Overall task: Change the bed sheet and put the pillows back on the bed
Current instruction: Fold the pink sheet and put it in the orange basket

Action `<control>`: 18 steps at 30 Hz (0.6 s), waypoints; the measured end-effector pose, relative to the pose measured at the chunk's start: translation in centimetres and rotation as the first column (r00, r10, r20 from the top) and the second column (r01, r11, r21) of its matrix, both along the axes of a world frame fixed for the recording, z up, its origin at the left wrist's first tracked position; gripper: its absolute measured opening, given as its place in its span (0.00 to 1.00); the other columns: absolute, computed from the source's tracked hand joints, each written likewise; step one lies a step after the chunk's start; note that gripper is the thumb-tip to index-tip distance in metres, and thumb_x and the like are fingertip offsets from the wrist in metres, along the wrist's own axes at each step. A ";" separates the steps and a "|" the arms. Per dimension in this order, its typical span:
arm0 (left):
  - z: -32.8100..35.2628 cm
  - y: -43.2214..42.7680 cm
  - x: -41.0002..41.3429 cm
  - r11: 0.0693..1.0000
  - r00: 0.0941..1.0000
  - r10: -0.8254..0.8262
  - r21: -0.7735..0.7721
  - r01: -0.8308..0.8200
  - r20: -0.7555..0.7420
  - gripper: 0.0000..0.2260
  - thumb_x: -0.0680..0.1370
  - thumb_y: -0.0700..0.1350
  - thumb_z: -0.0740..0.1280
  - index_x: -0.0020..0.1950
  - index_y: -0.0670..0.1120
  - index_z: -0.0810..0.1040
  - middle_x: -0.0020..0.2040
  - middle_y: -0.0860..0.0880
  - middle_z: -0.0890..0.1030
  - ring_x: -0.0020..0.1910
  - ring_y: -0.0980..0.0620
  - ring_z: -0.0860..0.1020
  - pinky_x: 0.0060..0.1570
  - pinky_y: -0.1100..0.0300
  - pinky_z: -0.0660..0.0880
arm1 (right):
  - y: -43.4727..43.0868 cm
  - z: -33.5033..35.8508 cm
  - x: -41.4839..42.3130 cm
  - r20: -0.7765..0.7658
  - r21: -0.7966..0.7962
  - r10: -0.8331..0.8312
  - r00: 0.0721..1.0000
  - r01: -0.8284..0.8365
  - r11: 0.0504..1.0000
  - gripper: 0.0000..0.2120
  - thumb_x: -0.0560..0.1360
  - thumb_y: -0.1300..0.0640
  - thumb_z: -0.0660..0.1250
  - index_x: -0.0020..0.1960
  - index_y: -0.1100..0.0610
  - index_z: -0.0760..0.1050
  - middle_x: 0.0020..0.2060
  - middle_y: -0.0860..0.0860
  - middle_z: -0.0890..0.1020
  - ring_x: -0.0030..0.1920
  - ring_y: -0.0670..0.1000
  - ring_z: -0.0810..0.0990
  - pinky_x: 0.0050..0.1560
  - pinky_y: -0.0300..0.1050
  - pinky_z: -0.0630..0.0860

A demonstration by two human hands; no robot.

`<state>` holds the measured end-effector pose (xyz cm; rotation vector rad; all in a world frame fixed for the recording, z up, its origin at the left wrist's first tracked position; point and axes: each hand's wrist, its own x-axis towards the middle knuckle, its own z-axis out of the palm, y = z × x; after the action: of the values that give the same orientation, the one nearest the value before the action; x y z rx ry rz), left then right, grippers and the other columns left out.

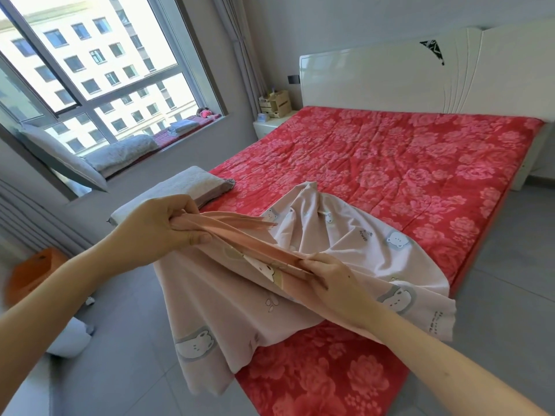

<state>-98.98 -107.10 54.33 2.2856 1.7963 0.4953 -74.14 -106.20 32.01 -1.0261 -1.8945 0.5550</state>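
A pale pink bed sheet (339, 235) printed with white bears is partly bunched and draped over the near left corner of the bed. My left hand (156, 229) grips a gathered edge of the sheet, lifted above the bed. My right hand (336, 280) pinches the same gathered edge lower and to the right. The bed (420, 163) is covered by a red quilted pad with a pink rose pattern. A grey pillow (180, 190) lies at the bed's left edge, just beyond my left hand.
A white headboard (390, 73) stands at the far end. A bedside table (270, 124) with wooden boxes sits at the far left corner. More pillows and folded cloths lie on the window seat (126, 151). An orange box (36, 271) sits on the grey tiled floor at left.
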 end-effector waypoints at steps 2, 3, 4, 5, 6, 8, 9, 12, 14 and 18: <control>-0.6 -0.3 -0.5 1.000 1.000 -0.013 -0.003 0.013 0.001 0.13 0.65 0.48 0.78 0.42 0.56 0.75 0.36 0.54 0.78 0.34 0.58 0.73 0.35 0.65 0.69 | 0.3 0.0 1.0 -0.011 0.011 0.024 1.000 -0.024 1.000 0.14 0.73 0.66 0.64 0.57 0.61 0.80 0.50 0.43 0.77 0.50 0.40 0.76 0.55 0.31 0.71; -0.9 -0.6 -0.8 1.000 1.000 -0.022 -0.009 0.022 -0.012 0.14 0.65 0.46 0.78 0.42 0.56 0.75 0.36 0.54 0.78 0.34 0.58 0.72 0.35 0.65 0.68 | 0.7 0.3 1.8 -0.020 0.022 0.018 1.000 -0.018 1.000 0.13 0.72 0.68 0.66 0.56 0.61 0.81 0.49 0.43 0.78 0.49 0.41 0.78 0.54 0.35 0.73; -1.4 -0.9 -1.1 0.999 0.999 -0.033 -0.021 0.032 -0.027 0.14 0.65 0.45 0.79 0.41 0.56 0.75 0.35 0.53 0.77 0.33 0.58 0.72 0.34 0.66 0.67 | 1.3 1.0 2.7 -0.027 0.039 0.003 1.000 -0.002 0.999 0.13 0.71 0.69 0.67 0.54 0.61 0.81 0.48 0.44 0.79 0.48 0.41 0.78 0.53 0.37 0.75; -1.9 -1.2 -1.3 0.998 0.998 -0.044 -0.036 0.043 -0.035 0.15 0.65 0.43 0.79 0.40 0.55 0.75 0.34 0.53 0.77 0.32 0.58 0.71 0.33 0.67 0.67 | 2.1 2.2 3.8 -0.025 0.059 -0.024 0.999 0.025 0.998 0.14 0.70 0.70 0.68 0.54 0.61 0.81 0.47 0.45 0.79 0.47 0.40 0.77 0.52 0.35 0.74; -2.5 -1.5 -1.3 0.997 0.998 -0.054 -0.050 0.053 -0.034 0.15 0.65 0.40 0.79 0.39 0.55 0.75 0.33 0.53 0.77 0.31 0.58 0.71 0.32 0.67 0.67 | 2.9 3.8 4.8 -0.017 0.086 -0.050 0.999 0.051 0.995 0.14 0.69 0.71 0.68 0.52 0.61 0.82 0.46 0.45 0.79 0.47 0.40 0.76 0.52 0.32 0.72; -3.8 -2.2 -1.1 0.997 0.997 -0.067 -0.048 0.065 -0.027 0.16 0.64 0.38 0.79 0.39 0.54 0.75 0.31 0.54 0.77 0.30 0.58 0.71 0.31 0.67 0.67 | 4.5 7.5 6.4 0.014 0.191 -0.071 0.997 0.067 0.979 0.12 0.69 0.72 0.65 0.49 0.62 0.81 0.45 0.46 0.79 0.46 0.38 0.74 0.51 0.26 0.68; -4.2 -2.5 -0.9 0.997 0.998 -0.066 -0.035 0.066 -0.022 0.16 0.64 0.37 0.78 0.39 0.54 0.75 0.31 0.55 0.77 0.30 0.58 0.71 0.31 0.67 0.68 | 5.0 9.0 6.9 0.037 0.252 -0.078 0.996 0.066 0.966 0.12 0.68 0.73 0.64 0.47 0.63 0.80 0.44 0.47 0.78 0.45 0.39 0.73 0.49 0.27 0.68; -4.9 -3.2 -0.6 0.999 0.999 -0.051 0.001 0.051 -0.016 0.18 0.64 0.37 0.78 0.40 0.57 0.75 0.32 0.57 0.78 0.33 0.58 0.73 0.32 0.69 0.68 | 5.6 10.3 6.9 0.113 0.368 -0.091 0.989 0.044 0.929 0.09 0.67 0.72 0.58 0.42 0.63 0.74 0.38 0.54 0.77 0.40 0.48 0.71 0.42 0.37 0.65; -5.0 -3.4 -0.9 0.999 0.999 -0.038 0.000 0.038 -0.035 0.21 0.64 0.38 0.78 0.41 0.60 0.74 0.33 0.59 0.79 0.33 0.59 0.75 0.32 0.70 0.69 | 4.9 8.4 6.7 0.162 0.393 -0.023 0.987 -0.043 0.918 0.09 0.68 0.68 0.55 0.39 0.64 0.75 0.37 0.55 0.76 0.40 0.52 0.72 0.43 0.41 0.68; -5.3 -4.3 -1.1 0.991 1.000 0.024 -0.134 -0.023 0.009 0.24 0.68 0.41 0.77 0.45 0.67 0.69 0.33 0.50 0.81 0.28 0.57 0.73 0.31 0.65 0.71 | 3.6 3.1 4.9 0.007 0.070 0.104 0.995 -0.104 0.992 0.12 0.66 0.73 0.60 0.35 0.55 0.70 0.32 0.53 0.75 0.34 0.48 0.71 0.36 0.45 0.70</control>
<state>-100.03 -111.39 49.05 2.1712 1.7962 0.3773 -69.27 -102.57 35.10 -0.8875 -1.9648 0.5428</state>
